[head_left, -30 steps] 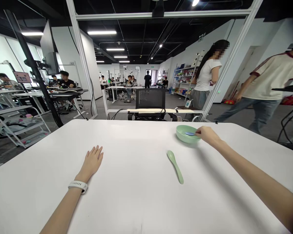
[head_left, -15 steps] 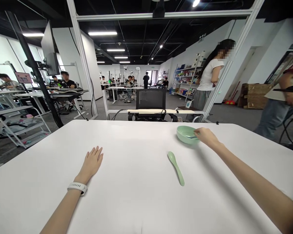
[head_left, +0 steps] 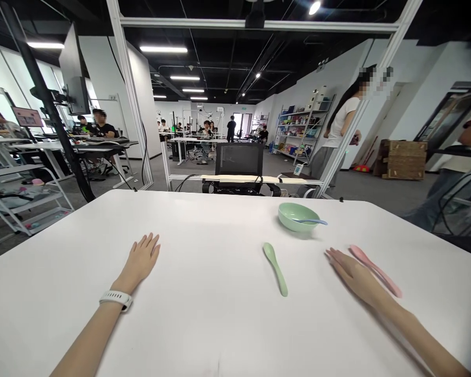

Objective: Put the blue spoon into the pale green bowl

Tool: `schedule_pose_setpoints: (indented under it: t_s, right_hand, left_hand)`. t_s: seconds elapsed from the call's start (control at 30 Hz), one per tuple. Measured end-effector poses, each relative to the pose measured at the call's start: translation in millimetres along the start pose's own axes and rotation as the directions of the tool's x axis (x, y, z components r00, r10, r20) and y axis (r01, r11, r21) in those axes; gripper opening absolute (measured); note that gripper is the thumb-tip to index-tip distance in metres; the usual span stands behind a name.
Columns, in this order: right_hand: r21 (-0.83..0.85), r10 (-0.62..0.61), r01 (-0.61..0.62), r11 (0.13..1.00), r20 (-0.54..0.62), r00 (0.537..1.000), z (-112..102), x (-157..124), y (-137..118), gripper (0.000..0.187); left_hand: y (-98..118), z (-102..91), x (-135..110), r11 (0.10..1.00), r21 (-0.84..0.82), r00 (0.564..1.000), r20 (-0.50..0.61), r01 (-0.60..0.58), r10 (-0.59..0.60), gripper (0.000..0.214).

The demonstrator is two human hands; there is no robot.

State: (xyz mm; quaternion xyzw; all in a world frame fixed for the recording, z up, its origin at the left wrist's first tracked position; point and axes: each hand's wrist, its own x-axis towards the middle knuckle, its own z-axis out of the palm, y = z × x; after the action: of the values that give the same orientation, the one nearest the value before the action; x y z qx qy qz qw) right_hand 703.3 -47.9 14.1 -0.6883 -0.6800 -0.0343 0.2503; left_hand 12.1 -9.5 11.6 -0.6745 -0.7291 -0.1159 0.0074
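Observation:
My left hand [head_left: 142, 259] lies flat on the left side of the white table, fingers stretched out, with a pale band on the wrist. On the right, my right hand [head_left: 349, 269] is held out with straight fingers and nothing in it. Just beside it is a pink spoon [head_left: 377, 268], partly covered by the hand's edge. A green bowl [head_left: 292, 226] stands farther back, and a blue spoon [head_left: 316, 221] rests in it with its handle over the right rim. Between my hands, nearer the right one, lies a green spoon [head_left: 275, 267].
The white table [head_left: 204, 314] ends at a back edge, with a metal frame [head_left: 131, 89] rising behind it. Beyond stand a black chair [head_left: 239, 159], a cart [head_left: 35, 204] on the left, shelves [head_left: 298, 131], and a person [head_left: 341, 120] at the right.
My right hand has let go of the blue spoon, leaving it in the bowl, and has come back toward me with fingers straightened. The pink spoon now shows. My left hand stays flat.

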Motion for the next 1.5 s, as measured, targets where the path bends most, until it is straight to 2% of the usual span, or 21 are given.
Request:
schedule_pose_setpoints:
  t_s: [0.2, 0.37, 0.5, 0.6, 0.7, 0.73, 0.83, 0.93, 1.03, 1.1, 1.3, 1.5]
  right_hand:
    - [0.181, 0.082, -0.090, 0.979, 0.053, 0.995, 12, -9, -4, 0.048]
    - [0.184, 0.082, -0.090, 0.979, 0.055, 0.995, 13, -8, -2, 0.048]
    - [0.149, 0.063, -0.071, 0.986, 0.057, 0.996, 16, -8, 4, 0.049]
    - [0.120, 0.033, -0.030, 0.992, -0.020, 0.999, 7, 7, 5, 0.051]
    - [0.099, 0.022, -0.008, 0.995, -0.142, 0.990, -14, 43, -7, 0.051]
    - [0.085, 0.002, 0.011, 0.996, -0.148, 0.989, -22, 58, -14, 0.050]
    - [-0.015, -0.072, 0.071, 0.997, -0.073, 0.995, -42, 106, -37, 0.046]
    - [-0.171, -0.076, 0.094, 0.981, 0.110, 0.991, -50, 143, -59, 0.042]
    - [-0.303, -0.023, 0.108, 0.947, 0.270, 0.963, -47, 164, -74, 0.037]
    - [-0.356, 0.016, 0.106, 0.929, 0.323, 0.946, -44, 172, -80, 0.034]
    - [-0.425, 0.088, 0.065, 0.903, 0.331, 0.940, -37, 185, -88, 0.032]
    - [-0.411, 0.117, 0.025, 0.911, 0.317, 0.941, -32, 185, -98, 0.030]
  left_hand:
    - [-4, 0.2, 2, 1.000, 0.016, 1.000, -0.006, -0.008, 0.008, 0.076]
    - [-8, 5.8, 4, 0.999, 0.039, 0.999, -0.050, -0.009, 0.011, 0.072]
    - [-6, 5.9, 4, 0.999, 0.040, 0.999, -0.042, 0.000, 0.001, 0.073]
    - [-3, 2.8, 4, 0.999, 0.032, 1.000, -0.023, 0.004, -0.003, 0.072]
    - [-1, -0.1, 3, 1.000, 0.028, 1.000, 0.007, 0.012, -0.012, 0.074]
    - [-1, -0.6, 3, 1.000, 0.027, 1.000, 0.013, 0.011, -0.012, 0.075]
    - [-3, -0.4, 3, 1.000, 0.023, 1.000, 0.007, 0.001, -0.002, 0.075]
    - [-5, 0.8, 4, 1.000, 0.022, 1.000, -0.005, -0.012, 0.012, 0.073]
    - [-4, 1.7, 3, 1.000, 0.025, 1.000, -0.022, -0.018, 0.018, 0.071]
    - [-3, 2.4, 3, 0.999, 0.034, 0.999, -0.029, -0.014, 0.015, 0.070]
    - [-2, 6.6, 3, 0.999, 0.043, 0.999, -0.042, -0.009, 0.011, 0.069]
    - [-2, 3.4, 3, 0.999, 0.038, 1.000, -0.023, -0.014, 0.015, 0.072]
